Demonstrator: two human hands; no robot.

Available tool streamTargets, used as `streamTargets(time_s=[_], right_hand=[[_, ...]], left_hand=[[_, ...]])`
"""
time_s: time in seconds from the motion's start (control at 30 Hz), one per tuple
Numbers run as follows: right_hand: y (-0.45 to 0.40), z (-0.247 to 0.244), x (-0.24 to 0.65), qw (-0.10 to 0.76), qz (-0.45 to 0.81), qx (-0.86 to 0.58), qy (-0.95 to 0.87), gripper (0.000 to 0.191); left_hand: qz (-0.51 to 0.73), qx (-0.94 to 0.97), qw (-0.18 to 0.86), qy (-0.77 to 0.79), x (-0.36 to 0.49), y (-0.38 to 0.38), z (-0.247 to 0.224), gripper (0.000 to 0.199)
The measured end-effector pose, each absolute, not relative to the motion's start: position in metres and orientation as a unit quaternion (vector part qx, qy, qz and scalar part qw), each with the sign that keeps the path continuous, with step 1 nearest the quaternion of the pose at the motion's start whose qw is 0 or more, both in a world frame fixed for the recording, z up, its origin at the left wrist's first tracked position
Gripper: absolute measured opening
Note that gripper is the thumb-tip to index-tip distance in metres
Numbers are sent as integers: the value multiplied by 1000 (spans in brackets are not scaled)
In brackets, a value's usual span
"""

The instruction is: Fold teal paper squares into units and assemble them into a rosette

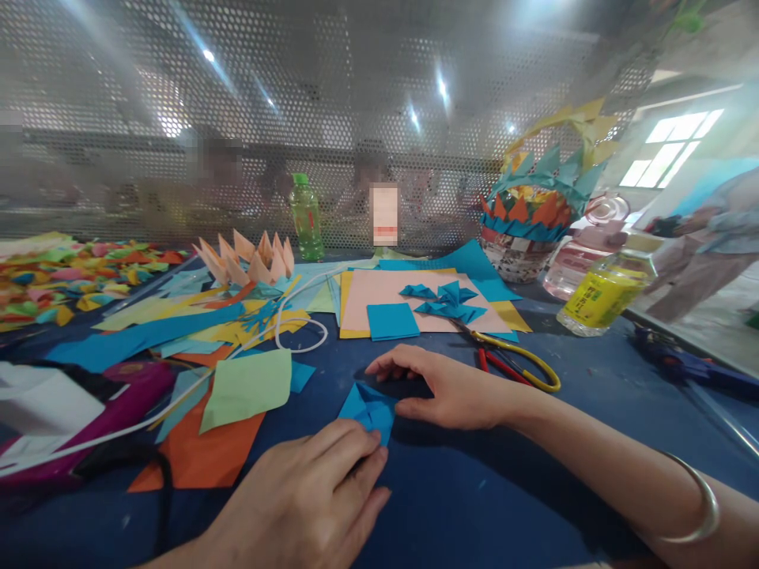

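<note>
A small blue paper [366, 405], partly folded with raised creases, lies on the dark blue table in front of me. My left hand [314, 490] rests over its lower edge, fingertips pressing it down. From the right, my right hand [432, 387] reaches to the paper's right edge, its thumb beside the corner and its fingers curved and apart, with nothing between them. Beyond the hands sit a flat blue square [392, 321] and several folded blue pieces [449, 299] on pink paper [368, 288]. Yellow-handled scissors [515, 348] lie to their right.
Coloured paper scraps, a green sheet [249, 387] and an orange sheet [207, 450] lie left, near a white cord [178, 407]. Farther back are a peach paper crown [252, 261], a green bottle [306, 221], a paper basket [515, 245] and a yellow-labelled bottle [608, 288].
</note>
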State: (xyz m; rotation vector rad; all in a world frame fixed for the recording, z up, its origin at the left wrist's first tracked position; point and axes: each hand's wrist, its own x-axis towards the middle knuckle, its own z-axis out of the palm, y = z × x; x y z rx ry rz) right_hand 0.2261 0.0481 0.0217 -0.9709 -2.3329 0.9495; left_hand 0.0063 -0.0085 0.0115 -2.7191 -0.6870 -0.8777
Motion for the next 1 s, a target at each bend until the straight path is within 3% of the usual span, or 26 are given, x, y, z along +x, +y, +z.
streamTargets(time_s=[0.5, 0.6, 0.83, 1.0], right_hand=[[50, 16, 224, 242, 314, -344, -851, 41], [50, 17, 224, 244, 317, -335, -853, 35], [48, 17, 224, 243, 324, -335, -851, 29], [49, 18, 226, 240, 311, -326, -860, 21]], left_hand=[[-267, -927, 87, -248, 9, -9, 16, 46], [-318, -915, 98, -227, 10, -9, 21, 55], [-278, -929, 82, -232, 7, -13, 28, 55], [-276, -939, -1, -207, 5, -9, 28, 38]])
